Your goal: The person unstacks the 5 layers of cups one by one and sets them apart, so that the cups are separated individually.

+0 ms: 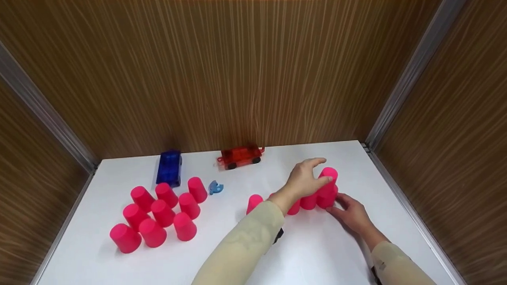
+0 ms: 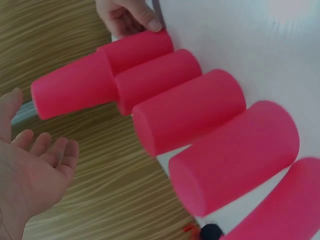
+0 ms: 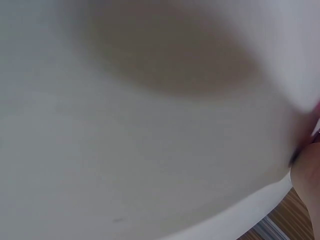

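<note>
Hands [image 1: 303,181] [image 1: 351,213] flank stacked pink cups [image 1: 328,193] (left loose, right round the base).

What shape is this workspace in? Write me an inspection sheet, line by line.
Surface: white tabletop.
Job's things: row of five upright pink cups, an upper cup on the end cup; nine more cups stand grouped at the head view's left.
Clutter: blue toy vehicle, red toy vehicle, small blue piece.
Hands: left hand beside the upper cup; right hand at the end cup's base.
Cables: nothing seen.
Surroundings: wood-grain panels, metal corner strips.
</note>
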